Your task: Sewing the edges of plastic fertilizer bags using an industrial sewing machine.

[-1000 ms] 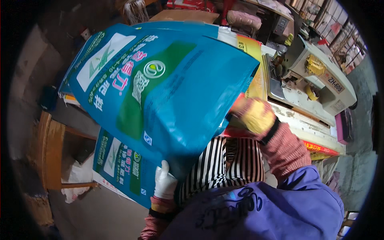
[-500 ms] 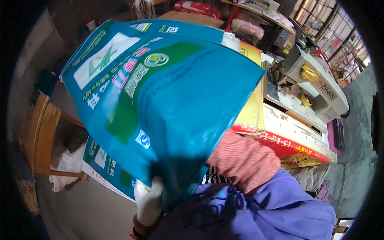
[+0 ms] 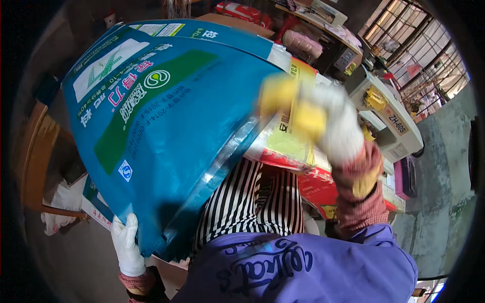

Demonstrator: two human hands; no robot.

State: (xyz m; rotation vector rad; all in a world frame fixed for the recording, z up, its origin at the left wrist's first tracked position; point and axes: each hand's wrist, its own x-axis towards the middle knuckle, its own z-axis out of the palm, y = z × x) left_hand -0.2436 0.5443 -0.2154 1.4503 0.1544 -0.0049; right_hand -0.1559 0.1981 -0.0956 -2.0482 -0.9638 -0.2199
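A large blue woven sack [image 3: 166, 111] with a green band and printed panels spreads across the left and middle, slanting over my lap. My left hand [image 3: 129, 245], in a white glove, grips its near left corner, the fingertips on the upper face and the rest of the grip hidden. In a white glove with yellow wraps on the fingers, my right hand [image 3: 323, 118] is over the sack's right corner, smeared by motion. Whether its fingers touch the sack or hold anything cannot be made out. More blue sacks [image 3: 230, 38] lie beneath the top one at the far side.
A sewing machine [image 3: 389, 111] stands on the right. Yellow and red printed sacking [image 3: 288, 136] covers the surface before it. A wooden frame [image 3: 35, 151] stands at the left. Behind are a pink roll [image 3: 302, 44] and a red sack [image 3: 242, 13]. A purple box [image 3: 404, 179] sits beside the machine.
My right hand has come out from behind the sack and up to its right corner. The sack and my left hand have shifted left, and the sack's right edge and my striped trousers now show.
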